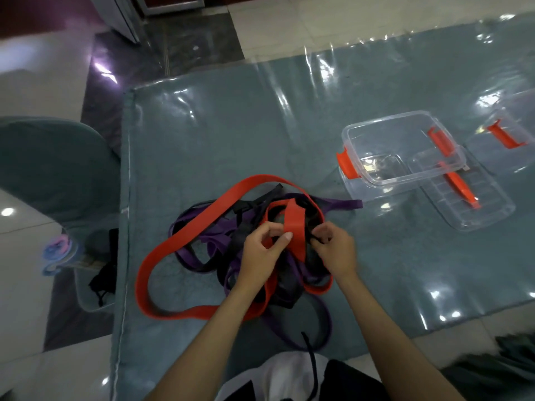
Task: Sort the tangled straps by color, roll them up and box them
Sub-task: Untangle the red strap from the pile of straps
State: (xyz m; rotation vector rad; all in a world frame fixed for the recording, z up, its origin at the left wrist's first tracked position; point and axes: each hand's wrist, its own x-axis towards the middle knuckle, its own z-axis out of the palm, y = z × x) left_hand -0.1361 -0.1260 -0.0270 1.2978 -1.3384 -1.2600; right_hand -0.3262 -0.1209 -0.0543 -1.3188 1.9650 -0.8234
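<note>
— Both hands are down in the tangle. What does the left hand (262, 250) hold?

— Its thumb and fingers pinch a loop of the wide flat red strap (162, 253), at the raised fold just in front of the knuckles.

— And the right hand (335, 250)?

— Its fingers are curled around a thin black strap (246, 227) at the edge of the heap, right beside that red fold. The two hands are close together, with only the fold between them.

— Where do the straps lie?

— In one knot under and around both hands. The red one sweeps out in a big loop to the left of the left hand and back beneath the wrist. The narrow purple strap (199, 243) winds through the middle, one end pointing past the right hand and another loop trailing back towards the person's body.

— Is the box close by?

— The clear plastic box with orange clips (376, 134) sits open beyond the right hand and to its right, well apart from the heap. Its clear ribbed lid (469, 209) lies just beside it, partly tucked under its corner.

— What are they on?

— A grey-green table covered in glossy clear sheeting (231, 125).
</note>
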